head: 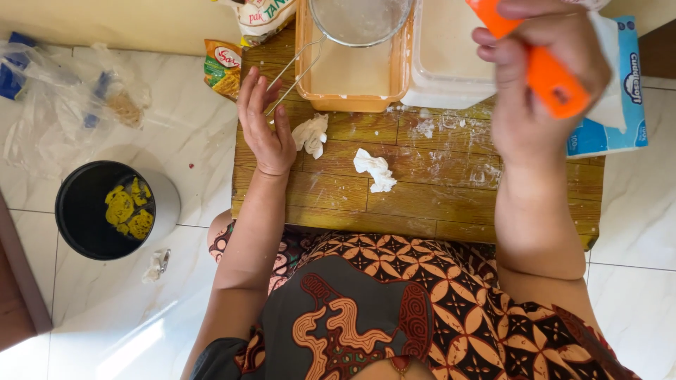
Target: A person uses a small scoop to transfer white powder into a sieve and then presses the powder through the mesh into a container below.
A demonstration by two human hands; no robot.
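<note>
A round black bin (pixel 105 211) holding yellow scraps stands on the white tiled floor at far left. The left hand (pixel 266 127) lies flat and open on the low wooden table (pixel 422 204), fingers spread, touching the wire handle of a round metal sieve (pixel 359 21) resting in an orange plastic tray (pixel 352 70). Two crumpled white tissues (pixel 374 170) lie just right of it. The right hand (pixel 542 84) is raised, fist closed around an orange plastic handle (pixel 553 81), before a blue tissue box (pixel 620 91).
</note>
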